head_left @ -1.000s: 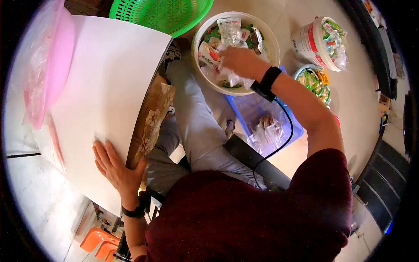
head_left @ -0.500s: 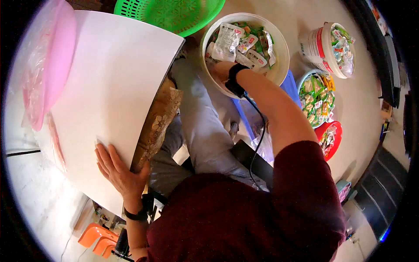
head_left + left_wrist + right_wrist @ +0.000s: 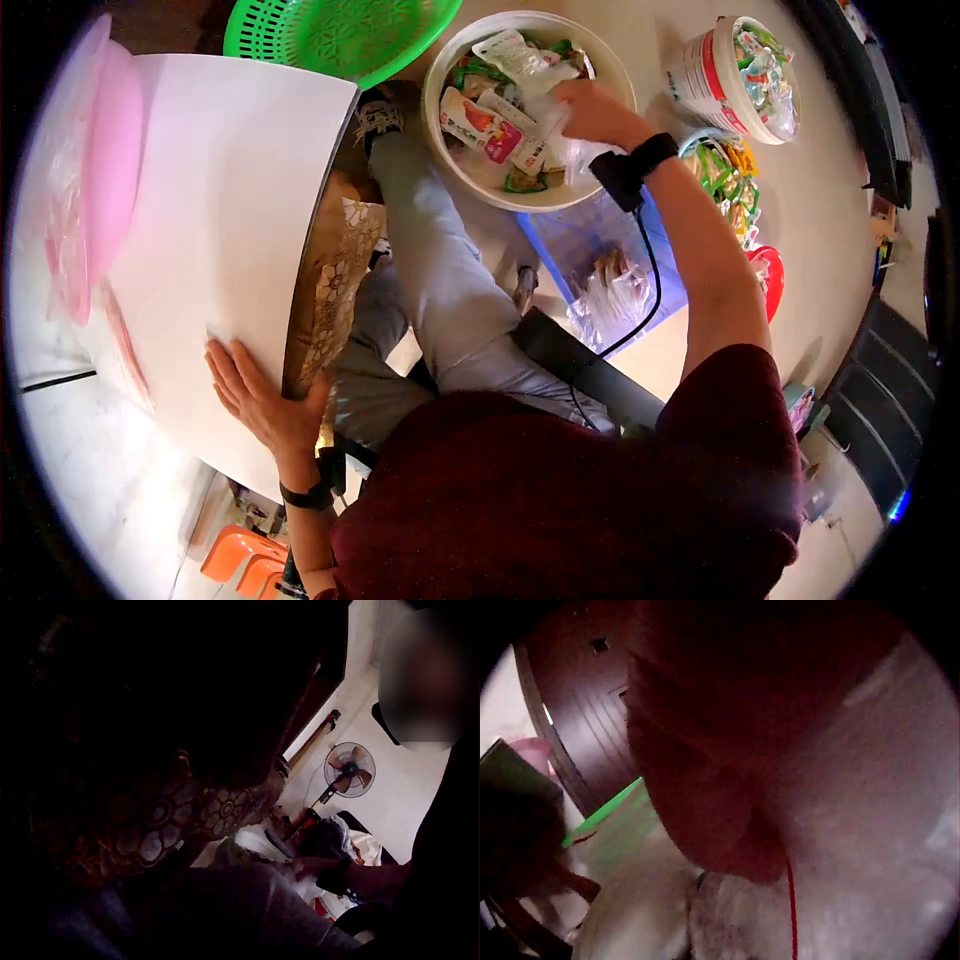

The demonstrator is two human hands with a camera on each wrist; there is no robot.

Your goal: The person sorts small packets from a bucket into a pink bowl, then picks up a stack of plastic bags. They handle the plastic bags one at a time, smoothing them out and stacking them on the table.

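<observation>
My left hand [image 3: 265, 400] rests with its fingers straight on the white tabletop [image 3: 215, 210], thumb at the edge. Over the right side of a round white bucket [image 3: 432, 115], my right hand [image 3: 600, 115] pinches a blurred, whitish plastic packet [image 3: 552, 115]. In the right wrist view that translucent packet [image 3: 862, 817], with a thin red line, fills much of the picture beside the hand [image 3: 712, 780]. Several printed food packets [image 3: 480, 125] lie in the bucket, white ones over green ones. The left hand itself is lost in darkness in the left wrist view.
Below the bucket, a blue crate [image 3: 545, 245] holds clear packets [image 3: 612, 300]. To the right stand another white bucket [image 3: 700, 85], a tub of green packets [image 3: 725, 185] and a red bowl [image 3: 772, 285]. A green basket [image 3: 350, 40] and pink basin [image 3: 112, 160] are at the left.
The right hand dipped low into the bucket's near side, then came up toward its right rim with a packet. Packets in the bucket have shifted. The left hand stays on the table.
</observation>
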